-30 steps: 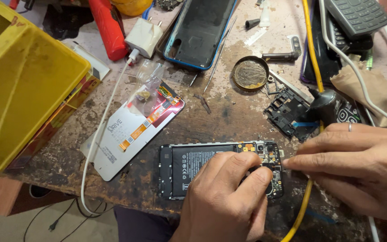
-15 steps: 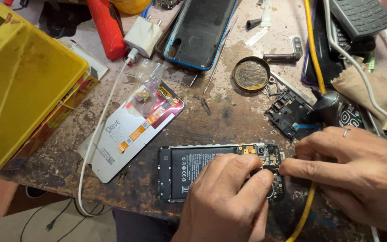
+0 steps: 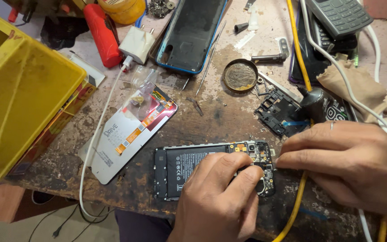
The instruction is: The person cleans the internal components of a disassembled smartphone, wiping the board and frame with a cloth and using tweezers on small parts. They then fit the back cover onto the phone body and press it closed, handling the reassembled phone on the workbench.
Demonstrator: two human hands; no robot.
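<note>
An opened phone [image 3: 189,168] lies face down on the worn bench, its black battery and circuit board exposed. My left hand [image 3: 216,201] reaches in from the near edge and rests on the phone's right half, its curled fingertips pressing on the board. My right hand [image 3: 350,166], with a ring on one finger, lies flat at the right with its fingers together. Their tips touch the phone's right end. Whether they pinch anything small is hidden.
A yellow bin [image 3: 23,94] fills the left. A white cable [image 3: 97,143] and a printed packet [image 3: 126,134] lie beside the phone. Behind are a blue-rimmed phone back cover [image 3: 191,33], tweezers [image 3: 209,62], a round tin [image 3: 240,75], a black frame piece [image 3: 276,112], a yellow cable [image 3: 297,49] and a keypad phone [image 3: 339,15].
My right hand's fingertips have edged slightly left, closer against the phone's right end. My left hand stays on the board, hardly moved.
</note>
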